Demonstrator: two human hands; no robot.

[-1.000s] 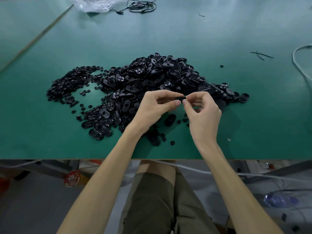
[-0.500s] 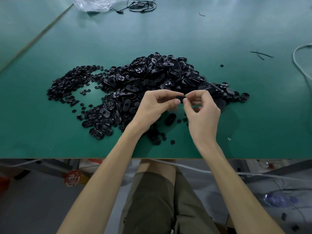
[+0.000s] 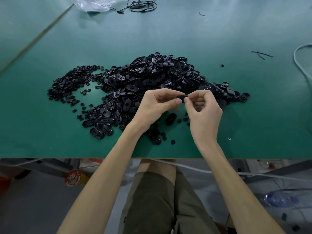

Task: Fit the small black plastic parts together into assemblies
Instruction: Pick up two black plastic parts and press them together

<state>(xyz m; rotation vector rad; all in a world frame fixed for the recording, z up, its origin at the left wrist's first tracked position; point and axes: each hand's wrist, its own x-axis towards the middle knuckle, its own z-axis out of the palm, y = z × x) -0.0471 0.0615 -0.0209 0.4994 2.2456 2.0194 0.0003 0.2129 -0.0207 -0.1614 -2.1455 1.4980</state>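
Left hand point(image 3: 156, 107), right hand point(image 3: 203, 108) pinching black part point(image 3: 181, 98), possibly two, above pile point(image 3: 152, 81)

Green table point(image 3: 253, 107) under a heap of black plastic parts point(image 3: 152, 81), clear bag point(image 3: 94, 4), coiled black cable point(image 3: 141, 5).

Dim overhead light glares softly on the far green table point(image 3: 219, 31); edges bow from wide-angle distortion.

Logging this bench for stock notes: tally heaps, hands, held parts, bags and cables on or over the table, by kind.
Heaps: 2, oval shells, small round pieces
Hands: 2, left hand, right hand
Held black part: 1
Clear plastic bag: 1
Cables: 2, black coil, white cable
Total: 8
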